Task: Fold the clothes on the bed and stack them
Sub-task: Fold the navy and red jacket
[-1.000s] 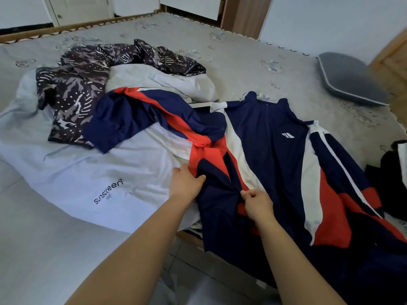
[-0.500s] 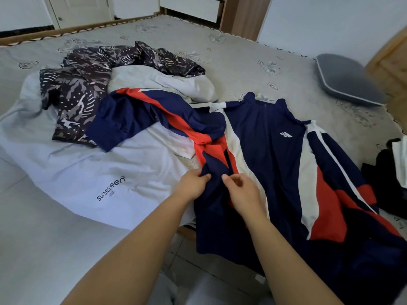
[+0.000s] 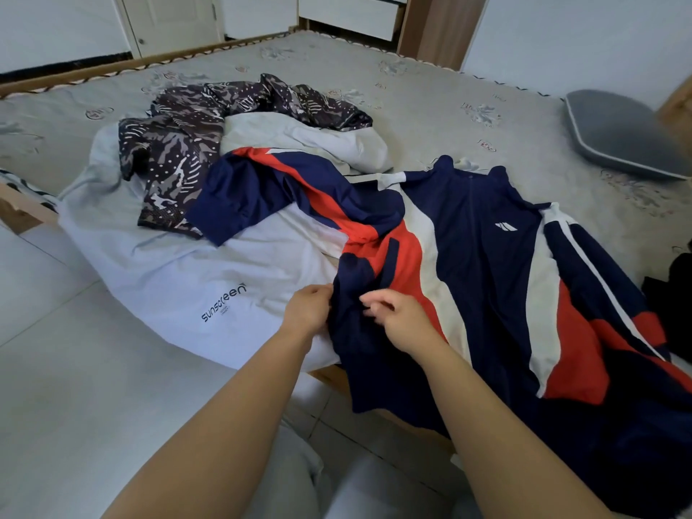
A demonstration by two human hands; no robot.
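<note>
I am pinching the navy jacket (image 3: 475,264) on the bed (image 3: 430,103): left hand (image 3: 309,310) gripping its edge, right hand (image 3: 402,322) pinching its front.

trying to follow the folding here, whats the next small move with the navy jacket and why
Probably pull the bunched front panel flat toward the bed edge. Both the left hand and right hand pinch the navy jacket at a crumpled fold near its hem, its left sleeve is strewn over the pale grey garment, and nothing is folded yet, so smoothing likely comes first.
</note>
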